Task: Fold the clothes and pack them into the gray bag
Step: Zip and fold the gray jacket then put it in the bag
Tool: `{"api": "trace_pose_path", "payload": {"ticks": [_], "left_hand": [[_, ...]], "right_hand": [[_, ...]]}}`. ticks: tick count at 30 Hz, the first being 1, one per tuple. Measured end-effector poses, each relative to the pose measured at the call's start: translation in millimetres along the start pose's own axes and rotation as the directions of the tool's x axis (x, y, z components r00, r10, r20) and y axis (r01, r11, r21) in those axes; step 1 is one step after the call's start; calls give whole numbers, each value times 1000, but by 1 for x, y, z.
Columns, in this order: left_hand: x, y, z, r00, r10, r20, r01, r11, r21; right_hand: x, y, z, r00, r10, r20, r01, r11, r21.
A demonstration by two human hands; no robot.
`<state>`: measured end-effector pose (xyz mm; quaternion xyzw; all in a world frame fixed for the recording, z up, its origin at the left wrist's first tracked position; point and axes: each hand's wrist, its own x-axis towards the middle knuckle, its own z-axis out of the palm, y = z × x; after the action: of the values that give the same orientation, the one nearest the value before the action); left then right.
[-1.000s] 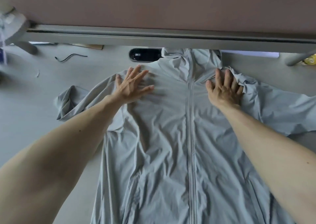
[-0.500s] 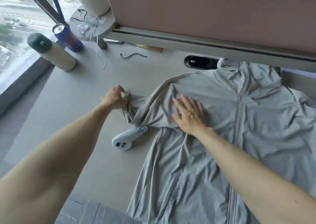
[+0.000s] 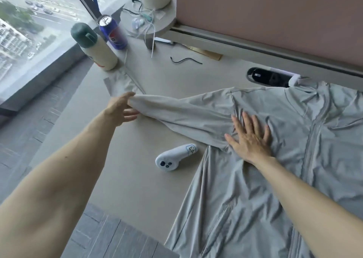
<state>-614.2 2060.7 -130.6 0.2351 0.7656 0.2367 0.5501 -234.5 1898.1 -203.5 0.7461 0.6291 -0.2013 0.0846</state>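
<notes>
My left hand (image 3: 121, 110) pinches the sleeve (image 3: 186, 108) of the jacket (image 3: 294, 179), stretched over the table (image 3: 127, 179); my right hand (image 3: 251, 137) lies spread on the chest. A controller (image 3: 174, 157) sits just beside the sleeve, with a bottle (image 3: 94, 47) and can (image 3: 113, 32) near its end.

L arm out fwd, my L hand (image 3: 121, 108) pinching the sleeve (image 3: 182, 110); R hand (image 3: 250, 137) flat, fingers spread, right of that grip.

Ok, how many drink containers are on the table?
2: a green-capped cream bottle at the far left, and a blue can right beside it. Others may lie outside the view.
</notes>
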Motion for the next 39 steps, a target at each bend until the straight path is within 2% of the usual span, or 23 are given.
{"api": "trace_pose_path", "payload": {"ticks": [2,5,8,9,10,11,12,13,14,15,16,17,18,19,21,24,30,32,35,39], "left_hand": [[1,-7,1,1000,-24,-10,24,999,-38],[12,-12,1,997,-16,-73,-4,965,-263],[10,-11,5,999,-23,48,41,904,-424],[9,-12,7,997,-20,69,49,894,-445],[8,-12,8,999,-11,31,23,897,-441],[9,-12,7,996,25,-80,-55,919,-390],[10,-13,4,968,104,-227,-165,949,-269],[12,-14,-2,905,237,-353,-279,957,-75],[13,-15,-7,833,393,-390,-372,919,132],[15,-17,-13,778,538,-326,-439,836,330],[17,-17,-19,752,635,-176,-486,715,503],[20,-17,-25,756,655,-1,-492,569,660],[24,-15,-30,783,610,122,-449,418,790],[29,-13,-35,818,547,176,-387,298,873],[41,-9,-40,841,504,196,-318,169,933],[50,-5,-38,792,582,183,-301,112,947],[28,23,-64,701,698,146,-446,270,853],[17,37,-84,724,672,156,-458,299,837],[9,54,-107,763,617,192,-418,245,875],[5,59,-129,936,299,184,-224,104,969]], "right_hand": [[1,1,1,1000,1,-4,-1,1000,-7],[1,1,4,1000,4,-12,-4,1000,-14],[1,1,6,999,4,-38,-5,1000,-27],[1,2,6,999,6,-36,-7,1000,-30],[0,2,6,999,9,-36,-10,1000,-29],[1,2,6,999,12,-35,-12,1000,-25],[1,2,6,999,13,-33,-13,1000,-22],[1,2,7,999,14,-32,-15,1000,-20],[1,2,7,999,17,-34,-18,1000,-20],[2,2,8,999,22,-36,-23,1000,-21],[2,2,8,999,27,-35,-28,999,-26],[3,2,8,999,31,-36,-32,999,-34],[3,1,9,998,33,-44,-35,999,-38],[3,1,10,998,33,-58,-35,999,-37],[1,2,11,996,32,-88,-35,999,-29],[0,1,13,993,25,-115,-29,999,-30],[0,-1,10,994,35,-103,-38,999,-30],[0,-2,9,994,38,-102,-40,999,-17],[0,-3,8,994,46,-100,-46,999,2],[1,-13,2,994,81,-70,-80,996,27]]}}
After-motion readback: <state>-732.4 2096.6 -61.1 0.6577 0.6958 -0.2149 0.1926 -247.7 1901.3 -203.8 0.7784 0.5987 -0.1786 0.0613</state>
